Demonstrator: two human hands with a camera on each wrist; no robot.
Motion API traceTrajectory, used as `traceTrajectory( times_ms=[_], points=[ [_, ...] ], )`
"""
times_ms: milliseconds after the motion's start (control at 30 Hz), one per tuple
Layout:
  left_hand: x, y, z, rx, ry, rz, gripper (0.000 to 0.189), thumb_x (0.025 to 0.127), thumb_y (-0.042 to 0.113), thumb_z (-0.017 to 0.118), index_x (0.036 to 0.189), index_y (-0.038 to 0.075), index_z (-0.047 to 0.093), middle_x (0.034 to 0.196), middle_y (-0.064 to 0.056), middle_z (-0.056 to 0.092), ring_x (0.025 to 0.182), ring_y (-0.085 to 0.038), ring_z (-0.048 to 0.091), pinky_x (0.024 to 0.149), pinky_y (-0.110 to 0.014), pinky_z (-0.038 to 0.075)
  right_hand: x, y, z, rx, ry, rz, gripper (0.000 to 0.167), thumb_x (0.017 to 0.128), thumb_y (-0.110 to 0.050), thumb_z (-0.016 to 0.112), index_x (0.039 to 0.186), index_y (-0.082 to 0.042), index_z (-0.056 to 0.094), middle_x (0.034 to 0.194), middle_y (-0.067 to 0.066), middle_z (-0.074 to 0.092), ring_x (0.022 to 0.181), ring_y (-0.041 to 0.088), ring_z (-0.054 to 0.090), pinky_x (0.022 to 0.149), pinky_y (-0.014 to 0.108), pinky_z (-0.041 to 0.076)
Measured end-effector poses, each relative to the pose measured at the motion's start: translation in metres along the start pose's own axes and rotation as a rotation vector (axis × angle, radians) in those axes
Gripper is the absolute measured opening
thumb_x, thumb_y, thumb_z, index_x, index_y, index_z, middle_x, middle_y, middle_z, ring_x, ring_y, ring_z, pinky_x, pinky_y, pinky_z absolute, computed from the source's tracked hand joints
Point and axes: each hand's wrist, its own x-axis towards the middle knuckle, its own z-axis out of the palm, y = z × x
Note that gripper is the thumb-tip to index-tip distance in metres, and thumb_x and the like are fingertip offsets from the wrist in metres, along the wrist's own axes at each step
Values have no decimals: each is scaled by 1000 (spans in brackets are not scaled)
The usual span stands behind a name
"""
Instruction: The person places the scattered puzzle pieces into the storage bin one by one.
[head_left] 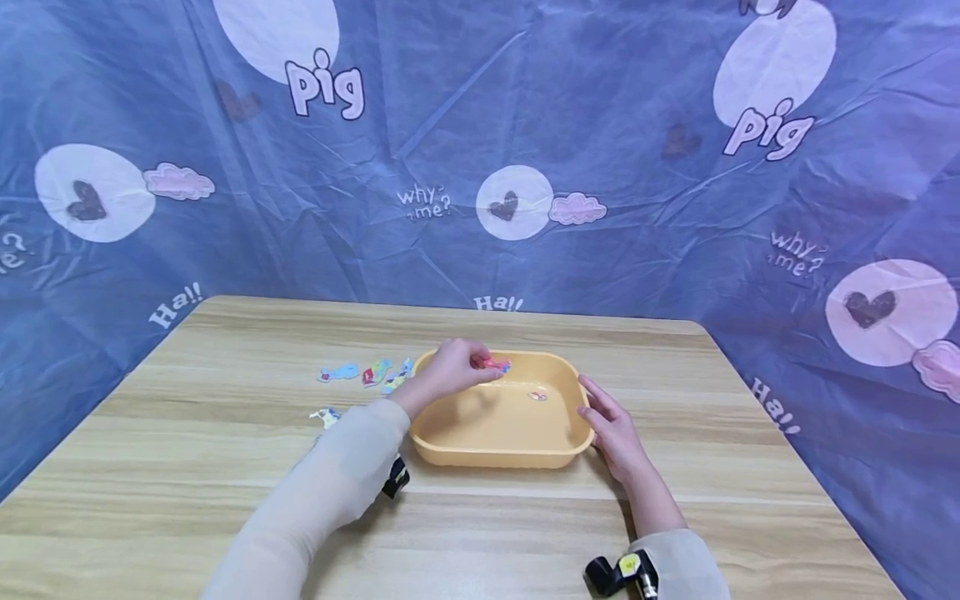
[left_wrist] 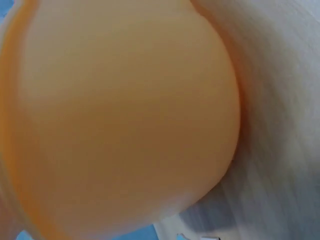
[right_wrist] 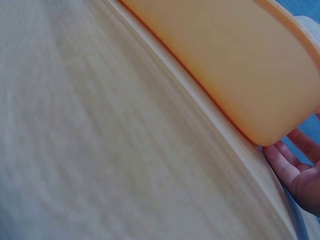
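Observation:
Over the back of a yellow plastic tray (head_left: 495, 457), my left hand (head_left: 455, 367) pinches a small pink-red piece (head_left: 495, 364) with a bit of blue on it. What the piece depicts is too small to tell. A small flat pinkish piece (head_left: 537, 396) lies on the tray floor. At the tray's right end, my right hand (head_left: 618, 433) grips the rim, thumb at the edge and fingers along the outside wall. Those fingers (right_wrist: 282, 162) touch the tray's lower corner in the right wrist view. The tray's outer wall (left_wrist: 125, 110) fills most of the left wrist view, where the left hand's hold is hidden.
Left of the tray, several colourful flat cut-out pieces lie on the wooden table (head_left: 225, 400), among them a blue one (head_left: 343, 372) and a red-and-green one (head_left: 374, 374). A white-and-blue piece (head_left: 325, 416) is partly behind the left sleeve. A blue printed cloth (head_left: 450, 258) hangs behind.

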Motion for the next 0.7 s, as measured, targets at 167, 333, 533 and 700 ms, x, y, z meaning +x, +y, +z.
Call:
traceTrajectory(
  times_ms=[167, 333, 533, 700],
  points=[
    [3, 0, 11, 11, 0, 4, 25, 73, 28, 68, 81, 5, 64, 71, 1, 60, 65, -9, 53, 60, -20, 43, 0, 1, -1, -3, 0, 3, 52, 84, -5, 49, 133, -9, 31, 128, 20, 34, 105, 30, 44, 74, 36, 46],
    [4, 0, 21, 29, 34, -47, 24, 73, 30, 67, 77, 6, 63, 67, 3, 57, 63, -9, 51, 58, -20, 42, 1, 1, 0, -2, 7, 12, 53, 84, -5, 50, 133, -10, 32, 129, 19, 34, 107, 32, 42, 76, 36, 46],
    [4, 1, 31, 17, 39, -105, 22, 74, 31, 65, 76, 9, 62, 65, 4, 56, 62, -9, 50, 57, -21, 41, 1, 1, 0, 4, 15, 2, 52, 84, -3, 49, 133, -9, 33, 128, 19, 35, 106, 33, 43, 75, 36, 46],
    [4, 2, 39, 10, 54, -108, 22, 74, 30, 66, 77, 9, 61, 67, 4, 56, 63, -10, 51, 58, -22, 42, 1, 1, 0, 16, 11, -8, 52, 84, -2, 49, 132, -8, 33, 128, 20, 35, 107, 34, 42, 76, 37, 45]
  ],
)
